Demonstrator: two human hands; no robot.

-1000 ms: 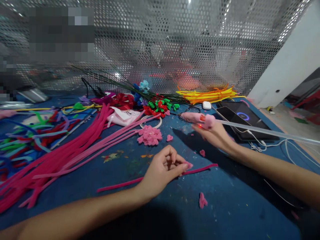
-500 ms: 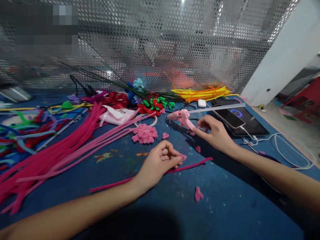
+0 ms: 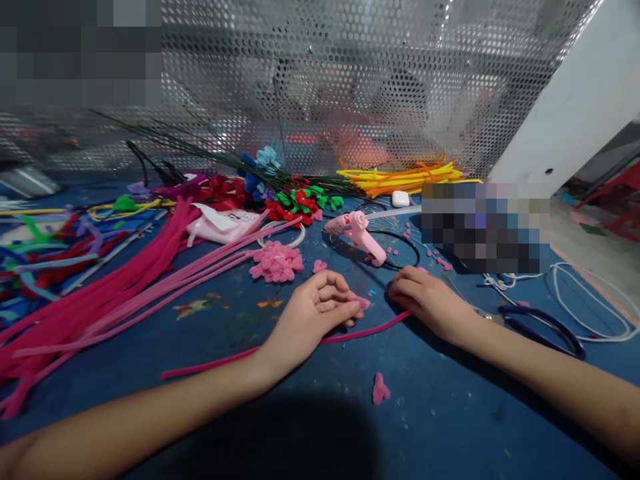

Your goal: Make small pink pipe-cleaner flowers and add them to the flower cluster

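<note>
Between the thumb and fingers of my left hand [image 3: 320,303] is a small pink pipe-cleaner piece [image 3: 361,302]. My right hand [image 3: 433,300] rests low on the table with its fingers curled together and the tips hidden. Beside those fingers ends a dark pink pipe cleaner [image 3: 370,331], which runs left under my left wrist. A pink glue gun [image 3: 367,243] with a clear glue stick in its back stands just beyond my hands. Nearer to me lies a loose pink pipe-cleaner piece [image 3: 380,389]. A cluster of pink loops [image 3: 277,261] sits left of the glue gun.
Long pink pipe cleaners [image 3: 115,293] spread over the left side. Yellow pipe cleaners [image 3: 400,177] lie at the back by the perforated metal panel [image 3: 320,87]. Dark-handled scissors [image 3: 545,327] lie partly under my right forearm, near a white cable [image 3: 595,313].
My right hand has come away from the glue gun, down and towards me to the table near the pipe cleaner's end. My left hand keeps its pinch; the view has shifted slightly.
</note>
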